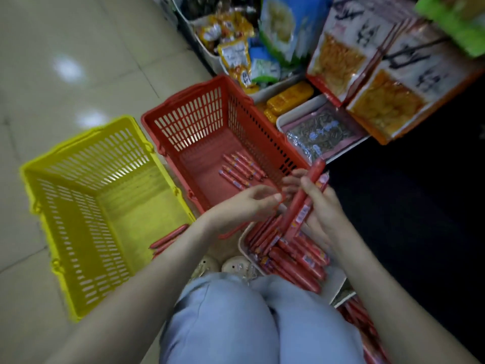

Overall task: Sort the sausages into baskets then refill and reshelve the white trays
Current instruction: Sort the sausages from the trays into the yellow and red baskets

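The yellow slatted plastic basket (78,206), left, holds a few long red sausages (170,236). The red slatted plastic basket (183,114), centre, holds several short thin sausages (241,169). The white plastic tray (242,249), near right, is heaped, so sorting is judged early. The right hand (322,211) grips a sausage bundle (301,206) above the tray. Whether the left hand (244,206) pinches anything cannot be told.

i can read no text with confidence. large black brush characters stand on the white-and-red snack bags (388,82) at far right, but the strokes are blurred and not decipherable. the yellow pouches (235,55) far centre carry a white label panel, print illegible. the sausages (301,216) near right bear coloured label bands, lettering too small. the seed packet (319,132) shows blue marks, unreadable.
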A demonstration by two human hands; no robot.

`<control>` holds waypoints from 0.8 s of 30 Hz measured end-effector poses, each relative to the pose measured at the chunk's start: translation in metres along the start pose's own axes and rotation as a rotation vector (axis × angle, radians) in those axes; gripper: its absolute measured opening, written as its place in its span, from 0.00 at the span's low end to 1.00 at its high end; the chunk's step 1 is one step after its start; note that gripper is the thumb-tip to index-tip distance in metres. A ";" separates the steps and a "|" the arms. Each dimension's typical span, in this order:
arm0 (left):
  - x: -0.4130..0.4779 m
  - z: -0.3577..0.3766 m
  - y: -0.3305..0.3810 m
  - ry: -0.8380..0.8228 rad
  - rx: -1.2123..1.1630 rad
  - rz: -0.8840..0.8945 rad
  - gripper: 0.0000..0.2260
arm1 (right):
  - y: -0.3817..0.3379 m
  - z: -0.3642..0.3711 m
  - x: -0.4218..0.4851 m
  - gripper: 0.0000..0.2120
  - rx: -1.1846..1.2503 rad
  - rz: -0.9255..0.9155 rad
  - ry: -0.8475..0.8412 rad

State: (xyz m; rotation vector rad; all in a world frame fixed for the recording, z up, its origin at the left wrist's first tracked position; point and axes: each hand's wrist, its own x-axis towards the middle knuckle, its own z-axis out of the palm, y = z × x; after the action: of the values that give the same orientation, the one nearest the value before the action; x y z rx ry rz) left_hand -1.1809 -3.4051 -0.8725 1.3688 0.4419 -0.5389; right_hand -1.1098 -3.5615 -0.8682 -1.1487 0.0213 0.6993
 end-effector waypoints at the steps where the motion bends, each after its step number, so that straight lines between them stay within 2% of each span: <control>1: -0.007 0.006 0.007 -0.037 -0.018 0.015 0.17 | -0.011 0.017 -0.002 0.10 0.034 -0.025 -0.048; 4: -0.030 0.014 0.022 -0.023 -0.090 0.119 0.13 | -0.031 0.054 -0.009 0.15 -0.019 -0.074 -0.135; 8: -0.052 -0.009 0.023 0.092 -0.114 0.189 0.05 | -0.037 0.076 -0.004 0.23 -0.190 0.014 -0.136; 12: -0.058 -0.056 0.002 0.303 -0.184 0.182 0.03 | -0.022 0.072 0.030 0.11 -0.467 0.063 0.026; 14: -0.054 -0.083 -0.014 0.461 -0.198 0.161 0.06 | -0.006 0.065 0.057 0.16 -0.665 0.166 0.038; 17: -0.041 -0.122 -0.041 0.661 -0.179 0.138 0.06 | 0.028 0.066 0.099 0.26 -0.858 0.325 -0.080; 20: -0.028 -0.150 -0.064 0.789 -0.186 0.097 0.06 | 0.079 0.069 0.139 0.27 -1.184 0.287 -0.219; 22: -0.023 -0.166 -0.076 0.830 -0.190 0.079 0.03 | 0.109 0.075 0.161 0.26 -1.203 0.317 -0.211; 24: -0.023 -0.180 -0.086 0.863 -0.198 0.068 0.03 | 0.133 0.086 0.178 0.24 -1.146 0.244 -0.183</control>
State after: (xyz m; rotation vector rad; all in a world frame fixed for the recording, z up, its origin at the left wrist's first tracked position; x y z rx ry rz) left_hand -1.2484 -3.2353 -0.9551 1.3693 1.1062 0.1862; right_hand -1.0666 -3.3714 -1.0045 -2.1880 -0.4536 1.0749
